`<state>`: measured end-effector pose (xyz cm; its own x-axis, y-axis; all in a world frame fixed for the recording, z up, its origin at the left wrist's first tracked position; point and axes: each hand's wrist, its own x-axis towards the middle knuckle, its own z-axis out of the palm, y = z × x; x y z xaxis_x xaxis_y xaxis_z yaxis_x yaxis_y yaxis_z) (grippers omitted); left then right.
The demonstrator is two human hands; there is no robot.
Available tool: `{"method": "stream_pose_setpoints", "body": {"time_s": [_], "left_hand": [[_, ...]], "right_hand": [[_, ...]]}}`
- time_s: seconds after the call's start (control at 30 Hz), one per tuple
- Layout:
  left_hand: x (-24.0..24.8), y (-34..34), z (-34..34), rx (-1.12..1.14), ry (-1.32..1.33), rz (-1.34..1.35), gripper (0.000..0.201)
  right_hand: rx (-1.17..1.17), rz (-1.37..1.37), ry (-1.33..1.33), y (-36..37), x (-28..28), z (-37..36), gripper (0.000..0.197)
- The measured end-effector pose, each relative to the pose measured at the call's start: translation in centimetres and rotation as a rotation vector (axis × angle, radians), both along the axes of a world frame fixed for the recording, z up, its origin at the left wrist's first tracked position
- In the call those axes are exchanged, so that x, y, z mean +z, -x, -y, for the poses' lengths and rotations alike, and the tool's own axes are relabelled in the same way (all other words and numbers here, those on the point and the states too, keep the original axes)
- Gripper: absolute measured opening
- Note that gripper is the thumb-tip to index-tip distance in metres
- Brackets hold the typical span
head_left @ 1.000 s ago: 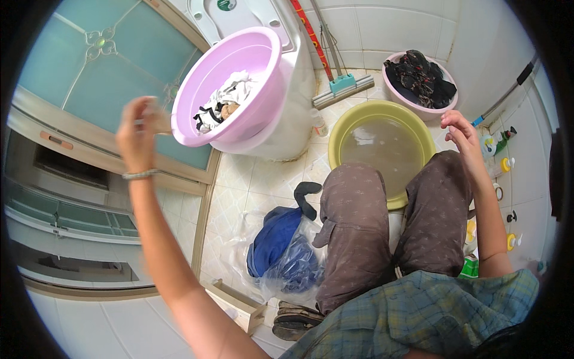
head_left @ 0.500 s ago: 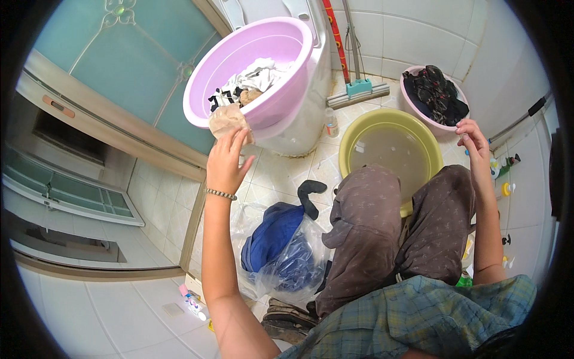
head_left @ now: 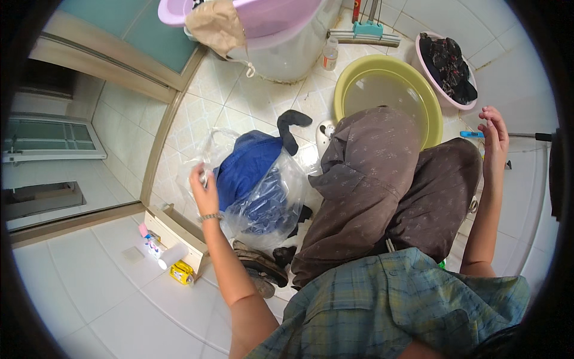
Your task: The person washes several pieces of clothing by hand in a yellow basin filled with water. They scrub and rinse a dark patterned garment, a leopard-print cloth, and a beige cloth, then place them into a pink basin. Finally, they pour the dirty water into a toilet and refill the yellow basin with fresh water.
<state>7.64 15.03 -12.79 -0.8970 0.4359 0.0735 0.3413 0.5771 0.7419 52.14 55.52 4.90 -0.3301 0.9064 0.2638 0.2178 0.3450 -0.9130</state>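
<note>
My left hand (head_left: 205, 190) hovers at the left edge of a clear plastic bag (head_left: 254, 224), its fingers loosely bent and apart with nothing seen in them. Dark blue cloth (head_left: 248, 164) bulges from the bag's mouth. Beyond the bag, a black sock (head_left: 289, 127) lies curved on the tiles. A beige cloth (head_left: 215, 27) with a dangling string hangs over the rim of the large purple basin (head_left: 275, 19) at the top. To the right of my knees, my right hand (head_left: 494, 130) is raised and empty, with its fingers loosely parted.
Before my knees stands a yellow-green basin (head_left: 434, 113) of cloudy water. Behind it are a small pink basin (head_left: 427, 70) of dark clothes, a sponge mop (head_left: 368, 33) and a small bottle (head_left: 330, 54). Shoes (head_left: 258, 263) and a cream box (head_left: 173, 230) sit at lower left.
My left hand has left the beige cloth on the purple basin's rim and come down to the plastic bag. The view has tilted downward. My right hand stays raised and empty.
</note>
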Motion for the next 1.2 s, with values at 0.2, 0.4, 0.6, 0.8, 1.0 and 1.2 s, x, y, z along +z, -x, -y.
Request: {"method": "stream_pose_setpoints", "body": {"time_s": [0.2, 0.4, 0.6, 0.8, 1.0, 1.2], "left_hand": [[-9.1, -4.3, 5.1, -0.054, 0.406, -0.085, 0.063], [-9.0, -5.7, 2.8, -0.146, 0.718, 0.438, 0.106], [-19.4, -12.3, 7.4, -0.297, 0.498, 0.622, 0.086], [-14.2, -6.6, 7.5, -0.334, 0.551, 0.629, 0.048], [-10.8, -0.9, 3.1, 0.108, 0.647, 0.037, 0.09], [-15.0, 0.4, 4.5, 0.047, 0.977, 0.396, 0.079]], "right_hand": [[0.118, -0.028, 0.098, 4.0, -1.5, 1.0, 0.014], [0.213, 0.049, 0.047, 6.7, -1.4, 2.5, 0.015], [0.279, 0.068, 0.077, 7.3, -2.3, 2.8, 0.015], [0.27, 0.091, 0.081, 7.3, -1.3, 3.4, 0.015], [0.289, 0.074, 0.06, 6.4, -1.1, 3.4, 0.015], [0.268, 0.078, 0.072, 5.3, -1.0, 4.2, 0.016]]}}
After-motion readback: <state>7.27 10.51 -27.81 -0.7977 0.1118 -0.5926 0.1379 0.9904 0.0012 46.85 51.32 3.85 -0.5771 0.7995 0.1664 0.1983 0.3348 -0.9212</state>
